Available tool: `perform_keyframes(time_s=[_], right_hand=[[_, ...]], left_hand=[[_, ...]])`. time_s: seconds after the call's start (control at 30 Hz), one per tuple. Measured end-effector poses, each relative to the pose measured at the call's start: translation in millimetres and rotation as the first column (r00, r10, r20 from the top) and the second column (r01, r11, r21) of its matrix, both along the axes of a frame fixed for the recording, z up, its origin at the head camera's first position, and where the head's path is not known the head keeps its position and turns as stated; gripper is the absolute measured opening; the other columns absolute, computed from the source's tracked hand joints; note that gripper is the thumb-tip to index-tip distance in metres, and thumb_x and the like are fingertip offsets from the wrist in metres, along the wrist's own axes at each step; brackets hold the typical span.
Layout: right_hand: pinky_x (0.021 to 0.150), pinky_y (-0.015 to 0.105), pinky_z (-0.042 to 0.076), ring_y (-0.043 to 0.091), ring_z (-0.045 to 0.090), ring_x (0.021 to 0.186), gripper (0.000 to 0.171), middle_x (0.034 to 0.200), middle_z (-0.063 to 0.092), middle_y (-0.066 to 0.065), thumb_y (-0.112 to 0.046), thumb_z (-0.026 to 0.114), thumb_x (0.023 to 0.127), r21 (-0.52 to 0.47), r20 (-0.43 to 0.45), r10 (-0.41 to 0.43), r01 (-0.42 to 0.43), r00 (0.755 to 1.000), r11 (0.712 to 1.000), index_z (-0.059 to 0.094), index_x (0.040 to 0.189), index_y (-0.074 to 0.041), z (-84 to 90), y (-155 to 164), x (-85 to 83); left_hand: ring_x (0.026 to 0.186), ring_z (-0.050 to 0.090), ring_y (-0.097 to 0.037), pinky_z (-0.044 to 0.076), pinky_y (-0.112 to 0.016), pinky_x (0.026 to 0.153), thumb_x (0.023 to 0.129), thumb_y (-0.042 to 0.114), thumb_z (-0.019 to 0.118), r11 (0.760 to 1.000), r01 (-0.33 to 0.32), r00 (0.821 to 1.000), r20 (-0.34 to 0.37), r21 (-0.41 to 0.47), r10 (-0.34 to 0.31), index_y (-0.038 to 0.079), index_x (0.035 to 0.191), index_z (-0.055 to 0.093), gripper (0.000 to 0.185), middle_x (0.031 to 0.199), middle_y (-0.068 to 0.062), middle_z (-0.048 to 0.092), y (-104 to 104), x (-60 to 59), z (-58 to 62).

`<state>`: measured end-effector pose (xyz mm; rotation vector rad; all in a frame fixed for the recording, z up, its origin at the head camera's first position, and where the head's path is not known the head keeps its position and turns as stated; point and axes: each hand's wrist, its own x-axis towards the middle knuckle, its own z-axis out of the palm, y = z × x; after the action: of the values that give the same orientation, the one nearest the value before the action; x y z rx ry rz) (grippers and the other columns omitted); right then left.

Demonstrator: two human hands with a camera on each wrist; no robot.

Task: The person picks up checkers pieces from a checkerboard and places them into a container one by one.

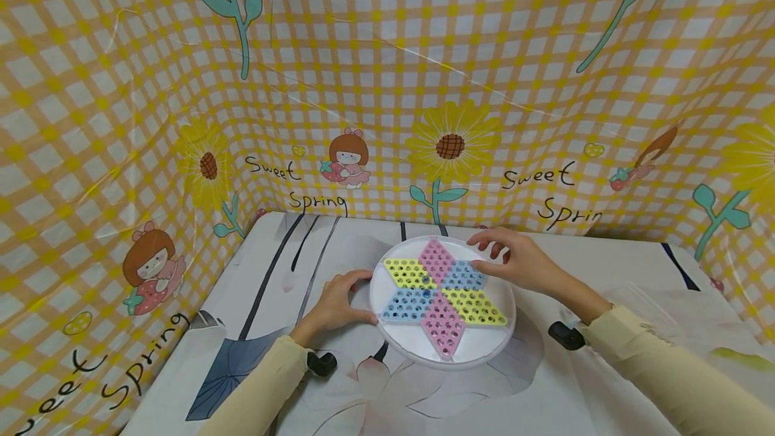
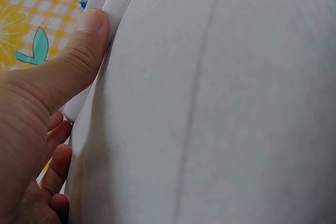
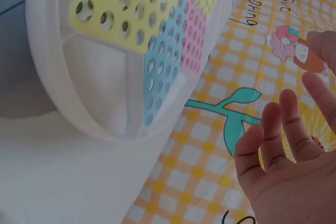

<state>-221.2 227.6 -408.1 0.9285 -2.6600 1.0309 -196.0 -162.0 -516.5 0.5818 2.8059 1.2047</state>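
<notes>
A round white Chinese checkers board (image 1: pixel 475 344), with a pink, yellow and blue holed star, lies on the table. Two blue marbles (image 1: pixel 426 294) sit near the star's middle; in the left wrist view, blue marbles (image 2: pixel 82 5) show past the rim. My left hand (image 1: pixel 333 303) grips the board's left edge, thumb (image 2: pixel 90 30) against the rim and other fingers curled along it lower down. Over the blue point at the far right, my right hand (image 1: pixel 525 262) hovers with fingers apart and loosely bent. The right wrist view shows nothing between its fingers.
A white cloth with grey and blue printing (image 1: pixel 242 375) covers the table. Behind and to the left rises a yellow checked curtain (image 1: pixel 375 79) with sunflowers and lettering. Each sleeve end has a small black device (image 1: pixel 566 336) beside it.
</notes>
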Motion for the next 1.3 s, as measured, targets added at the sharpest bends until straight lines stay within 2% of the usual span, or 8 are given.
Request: perform_keyframes(time_s=[0.43, 0.63, 0.83, 0.97, 1.13, 1.3], right_hand=[[0.064, 0.030, 0.052, 0.025, 0.061, 0.083, 0.035, 0.112, 0.068, 0.004, -0.014, 0.084, 0.086, -0.030, 0.028, 0.049, -0.048, 0.998, 0.998, 0.071, 0.118, -0.009, -10.9, -25.2, -4.9], [0.067, 0.028, 0.052, 0.021, 0.060, 0.085, 0.035, 0.109, 0.065, 0.010, -0.016, 0.083, 0.088, -0.013, 0.074, 0.059, -0.058, 0.995, 0.998, 0.071, 0.120, -0.011, -14.4, -34.3, -6.3], [0.067, 0.029, 0.051, 0.024, 0.059, 0.087, 0.037, 0.115, 0.067, 0.013, -0.014, 0.081, 0.089, -0.019, 0.157, 0.110, -0.109, 0.981, 0.994, 0.069, 0.124, -0.011, -18.7, -44.9, -8.0], [0.068, 0.029, 0.052, 0.025, 0.058, 0.085, 0.039, 0.109, 0.066, 0.012, -0.012, 0.081, 0.089, -0.001, 0.185, 0.132, -0.134, 0.974, 0.991, 0.068, 0.126, -0.009, -23.0, -51.8, -8.1], [0.071, 0.030, 0.051, 0.026, 0.058, 0.088, 0.039, 0.105, 0.065, 0.011, -0.017, 0.080, 0.091, 0.040, 0.242, 0.140, -0.154, 0.960, 0.987, 0.067, 0.126, -0.009, -29.7, -59.3, -9.1], [0.072, 0.030, 0.048, 0.029, 0.058, 0.088, 0.039, 0.102, 0.065, 0.009, -0.021, 0.080, 0.091, 0.059, 0.262, 0.179, -0.201, 0.948, 0.978, 0.067, 0.126, -0.009, -38.1, -65.7, -12.4]], left_hand=[[0.099, 0.046, -0.017, 0.029, -0.039, 0.086, 0.068, 0.037, 0.097, 1.000, -0.007, 1.000, 0.005, -0.011, 0.007, 0.016, 0.144, 0.057, 0.088, 0.123, 0.000, 0.063, 1.7, 1.1, 0.5], [0.101, 0.046, -0.018, 0.029, -0.039, 0.086, 0.068, 0.037, 0.097, 1.000, -0.010, 1.000, 0.010, -0.017, 0.010, 0.018, 0.145, 0.057, 0.088, 0.124, 0.000, 0.063, 1.4, 0.5, -1.3], [0.102, 0.047, -0.018, 0.028, -0.039, 0.088, 0.068, 0.036, 0.097, 1.000, -0.009, 1.000, 0.025, -0.014, 0.009, 0.019, 0.145, 0.056, 0.088, 0.124, 0.001, 0.062, 0.5, -0.4, -0.9], [0.101, 0.047, -0.018, 0.029, -0.039, 0.087, 0.068, 0.037, 0.097, 1.000, -0.008, 1.000, 0.016, -0.017, 0.008, 0.018, 0.144, 0.057, 0.088, 0.123, 0.000, 0.062, 0.3, -0.1, -1.0], [0.100, 0.047, -0.017, 0.029, -0.039, 0.086, 0.068, 0.037, 0.097, 1.000, -0.002, 1.000, -0.007, -0.017, 0.002, 0.017, 0.144, 0.057, 0.087, 0.122, 0.000, 0.063, -0.3, -0.4, -1.7], [0.100, 0.047, -0.017, 0.029, -0.038, 0.085, 0.069, 0.038, 0.096, 1.000, 0.001, 1.000, -0.007, -0.013, -0.001, 0.017, 0.145, 0.056, 0.088, 0.121, 0.000, 0.062, -1.0, -0.3, -2.7]])
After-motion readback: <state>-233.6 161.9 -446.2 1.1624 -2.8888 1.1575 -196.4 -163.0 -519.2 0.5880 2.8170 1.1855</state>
